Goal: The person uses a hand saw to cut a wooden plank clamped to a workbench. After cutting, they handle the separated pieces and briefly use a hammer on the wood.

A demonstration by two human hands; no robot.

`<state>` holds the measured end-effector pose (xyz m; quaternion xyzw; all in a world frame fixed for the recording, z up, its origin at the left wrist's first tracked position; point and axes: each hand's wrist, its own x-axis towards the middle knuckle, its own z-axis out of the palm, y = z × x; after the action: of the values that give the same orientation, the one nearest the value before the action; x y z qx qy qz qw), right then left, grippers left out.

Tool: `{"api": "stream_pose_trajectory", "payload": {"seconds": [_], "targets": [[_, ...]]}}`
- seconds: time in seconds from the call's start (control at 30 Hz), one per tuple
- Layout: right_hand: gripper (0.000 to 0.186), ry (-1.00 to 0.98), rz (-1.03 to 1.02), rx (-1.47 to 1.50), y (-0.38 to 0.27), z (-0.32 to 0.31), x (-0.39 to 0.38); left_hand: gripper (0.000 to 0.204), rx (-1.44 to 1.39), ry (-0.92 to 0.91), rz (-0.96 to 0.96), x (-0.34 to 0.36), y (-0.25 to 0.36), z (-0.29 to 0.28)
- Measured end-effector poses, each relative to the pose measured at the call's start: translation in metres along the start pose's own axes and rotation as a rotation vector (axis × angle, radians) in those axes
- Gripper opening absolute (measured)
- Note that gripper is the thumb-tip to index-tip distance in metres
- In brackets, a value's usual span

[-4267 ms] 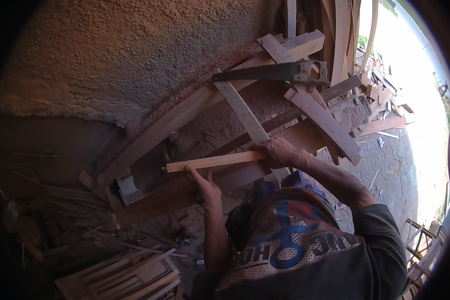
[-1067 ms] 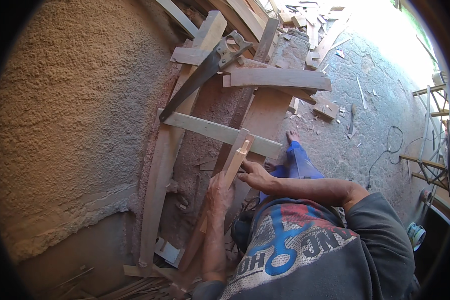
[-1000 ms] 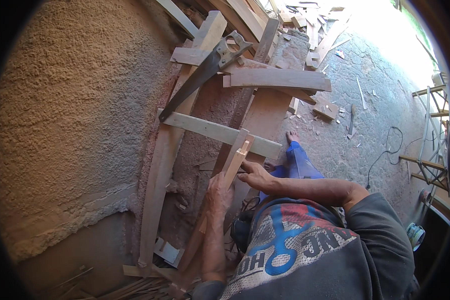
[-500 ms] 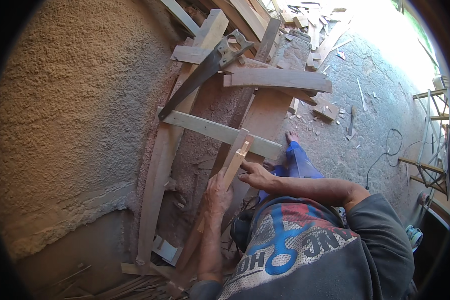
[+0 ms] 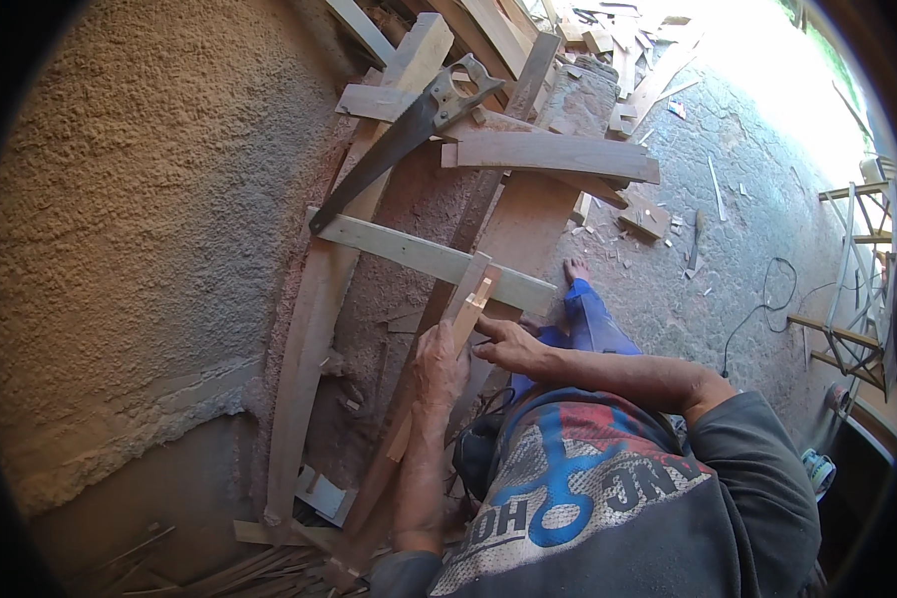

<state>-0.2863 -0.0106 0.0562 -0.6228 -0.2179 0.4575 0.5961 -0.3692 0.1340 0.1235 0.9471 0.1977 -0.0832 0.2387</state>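
My left hand [image 5: 439, 367] is wrapped around a narrow pale wooden strip [image 5: 467, 317], which slants up and away from me. Its far end has a stepped, notched cut showing fresh light wood. Beside the strip, my right hand [image 5: 513, 347] has index finger and thumb spread apart, the index tip close to the strip's right edge; contact there cannot be made out. Beyond the strip's end, a pale crossboard [image 5: 419, 250] spans the longer timbers. A handsaw [image 5: 389, 149] with a worn handle rests farther off, its blade tip on the crossboard's left end.
A rough earthen wall [image 5: 169, 219] rises on the left. Short boards [image 5: 548, 154] lie stacked across the timbers ahead. On the floor to the right are a wood block [image 5: 645, 219], offcuts, a chisel-like tool [image 5: 696, 239] and a dark cord [image 5: 762, 309]. A metal frame [image 5: 857, 289] stands far right.
The view has shifted slightly. My left hand still grips the strip, and my right hand keeps nearly the same pose beside it.
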Motion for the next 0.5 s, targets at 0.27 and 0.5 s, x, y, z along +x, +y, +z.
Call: {"api": "stream_pose_trajectory", "payload": {"seconds": [0.27,0.5], "targets": [[0.064,0.001,0.035,-0.101,0.008,0.001,0.004,0.026,-0.02,0.013,-0.002,-0.001,0.0,0.001],[0.064,-0.007,0.006,-0.107,0.005,-0.002,0.004,0.031,0.036,0.023,0.008,-0.001,-0.003,0.003]]}}
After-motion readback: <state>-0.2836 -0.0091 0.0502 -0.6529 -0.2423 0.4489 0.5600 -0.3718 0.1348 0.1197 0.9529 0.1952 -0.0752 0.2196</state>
